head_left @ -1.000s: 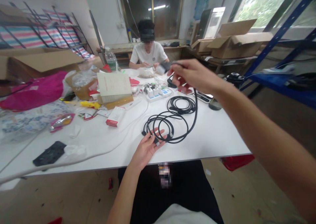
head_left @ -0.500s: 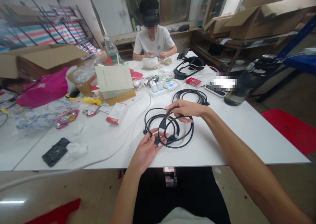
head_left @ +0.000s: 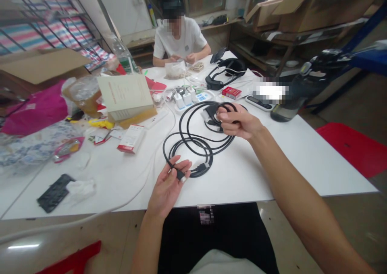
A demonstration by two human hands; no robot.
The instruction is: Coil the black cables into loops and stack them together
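A black cable (head_left: 183, 133) runs in loose loops between my two hands above the white table. My left hand (head_left: 165, 185) holds one connector end (head_left: 180, 175) of it between thumb and fingers, palm partly up. Farther off and to the right, my right hand (head_left: 240, 121) is closed around several loops of the same cable, and a blurred dark connector hangs beside its fingers. Under the raised loops another coil of black cable (head_left: 208, 148) lies on the table, its plug (head_left: 203, 166) close to my left fingertips. A further coil behind my right hand is mostly hidden.
A white power strip (head_left: 189, 102) with chargers, a red box (head_left: 231, 92), a scale (head_left: 258, 103) and a dark bottle (head_left: 298, 94) stand beyond. At left are a red-white box (head_left: 132, 139), a booklet (head_left: 125, 92) and a black tray (head_left: 56, 193). A person (head_left: 181, 40) sits opposite.
My right hand has closed on the cable loops and lifted them away to the right, drawing the loops wider. My left hand has moved slightly left and down with the connector end.
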